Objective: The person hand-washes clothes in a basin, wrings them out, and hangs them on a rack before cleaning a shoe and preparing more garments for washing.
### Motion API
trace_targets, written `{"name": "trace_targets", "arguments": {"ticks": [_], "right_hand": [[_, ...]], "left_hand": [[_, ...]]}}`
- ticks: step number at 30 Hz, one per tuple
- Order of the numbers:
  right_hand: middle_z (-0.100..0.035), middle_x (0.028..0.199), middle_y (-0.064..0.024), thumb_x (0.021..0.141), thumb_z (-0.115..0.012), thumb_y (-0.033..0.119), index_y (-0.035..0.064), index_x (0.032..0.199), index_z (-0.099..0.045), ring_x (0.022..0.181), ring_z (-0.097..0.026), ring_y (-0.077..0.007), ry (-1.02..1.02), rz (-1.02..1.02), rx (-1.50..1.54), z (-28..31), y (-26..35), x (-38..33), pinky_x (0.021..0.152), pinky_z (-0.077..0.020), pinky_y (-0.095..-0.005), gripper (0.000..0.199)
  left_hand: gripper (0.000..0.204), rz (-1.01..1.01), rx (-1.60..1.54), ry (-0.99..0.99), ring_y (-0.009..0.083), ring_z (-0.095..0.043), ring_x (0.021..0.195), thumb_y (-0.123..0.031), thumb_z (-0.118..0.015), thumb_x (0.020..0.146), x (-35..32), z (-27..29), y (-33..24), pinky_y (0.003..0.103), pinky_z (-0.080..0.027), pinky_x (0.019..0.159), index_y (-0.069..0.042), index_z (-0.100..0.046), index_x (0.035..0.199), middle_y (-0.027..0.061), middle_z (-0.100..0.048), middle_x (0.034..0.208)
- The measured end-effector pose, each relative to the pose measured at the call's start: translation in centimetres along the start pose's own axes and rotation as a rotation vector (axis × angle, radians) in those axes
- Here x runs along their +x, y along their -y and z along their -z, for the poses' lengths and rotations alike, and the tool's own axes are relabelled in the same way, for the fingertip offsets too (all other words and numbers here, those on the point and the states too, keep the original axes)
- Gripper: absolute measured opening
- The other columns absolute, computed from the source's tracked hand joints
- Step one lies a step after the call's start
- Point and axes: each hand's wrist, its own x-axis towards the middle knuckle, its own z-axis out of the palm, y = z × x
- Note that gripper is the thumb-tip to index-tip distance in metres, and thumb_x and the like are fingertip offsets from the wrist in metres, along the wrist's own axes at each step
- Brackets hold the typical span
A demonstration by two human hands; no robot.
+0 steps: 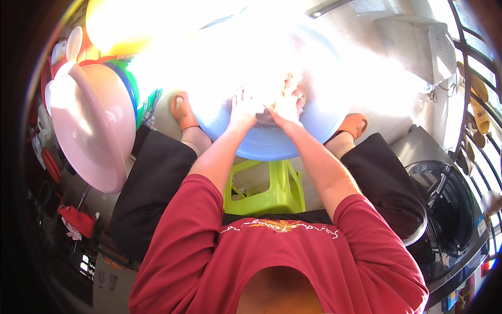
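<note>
Strong sunlight bleaches much of a wide blue basin (266, 149) in front of me. Over its near half, my left hand (243, 111) and my right hand (286, 107) lie close together, thumbs toward each other. Between and under them shows a dark, soft-looking bundle (265, 119), perhaps wet cloth; glare hides its kind. Both hands seem closed on it, the left fingers pointing forward, the right fingers bent at the far side. More dark patches of it show beside the right fingers.
A lime-green plastic stool (261, 196) stands between my knees, near the basin. My feet in orange clogs (183, 111) flank the basin. Pink basins (86, 133) lean at the left. To the right are a grey block (418, 49), a black round tub (442, 209) and metal window bars (463, 47).
</note>
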Motion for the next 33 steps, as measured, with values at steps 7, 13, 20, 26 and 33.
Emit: {"name": "trace_targets", "arguments": {"ticks": [7, 13, 20, 26, 33], "right_hand": [[-0.044, 0.121, -0.0169, 0.077, -0.057, 0.034, 0.0068, 0.112, -0.053, 0.109, -0.042, -0.0333, 0.477, -0.077, 0.001, -0.2, -1.5, 6.8, 0.090, -0.0326, -0.0474, 0.044], [-0.054, 0.109, -0.0159, 0.078, -0.058, 0.030, 0.0058, 0.109, -0.055, 0.101, -0.050, -0.0302, 0.494, -0.074, 0.134, 5.5, 1.0, 11.5, 0.086, -0.0382, -0.0418, 0.039], [-0.058, 0.079, -0.0073, 0.078, -0.060, 0.013, -0.0016, 0.087, -0.054, 0.077, -0.055, -0.0127, 0.154, 0.201, 0.521, 7.4, 3.7, 2.0, 0.067, -0.0454, -0.0252, 0.018], [-0.056, 0.093, -0.0108, 0.080, -0.057, 0.023, 0.0038, 0.097, -0.054, 0.087, -0.052, -0.0246, 0.036, 0.454, 0.363, 6.3, 0.6, -5.5, 0.073, -0.0439, -0.0349, 0.025], [-0.042, 0.127, -0.0120, 0.083, -0.045, 0.045, 0.0152, 0.118, -0.051, 0.118, -0.035, -0.0312, 0.084, 0.148, -0.173, 2.0, -0.6, -4.4, 0.097, -0.0188, -0.0538, 0.046]], "left_hand": [[0.021, 0.067, -0.061, 0.207, 0.0278, -0.059, 0.083, -0.012, -0.059, 0.072, 4.6, 4.5, 0.8, 0.036, -0.047, 0.075, -0.006, -0.062, 0.092, 0.0146, -0.061, 0.087], [0.025, 0.269, -0.969, 0.056, 0.0253, -0.058, 0.084, -0.015, -0.058, 0.075, 6.2, 7.6, 2.7, 0.035, -0.047, 0.072, -0.005, -0.060, 0.098, 0.0138, -0.060, 0.092], [0.030, 0.352, -1.647, -0.021, 0.0259, -0.056, 0.081, -0.008, -0.052, 0.076, 3.1, 5.8, 4.1, 0.034, -0.046, 0.069, -0.004, -0.056, 0.106, 0.0149, -0.058, 0.099], [0.045, -0.074, -0.272, 0.295, 0.0283, -0.043, 0.108, -0.014, -0.056, 0.075, -1.0, 5.1, 0.8, 0.042, -0.036, 0.090, -0.012, -0.048, 0.119, 0.0159, -0.046, 0.115], [0.052, -0.079, -0.074, 0.121, 0.0380, -0.026, 0.123, -0.007, -0.058, 0.069, -3.1, 2.5, -1.8, 0.048, -0.020, 0.103, -0.017, -0.049, 0.119, 0.0205, -0.025, 0.134]]}}
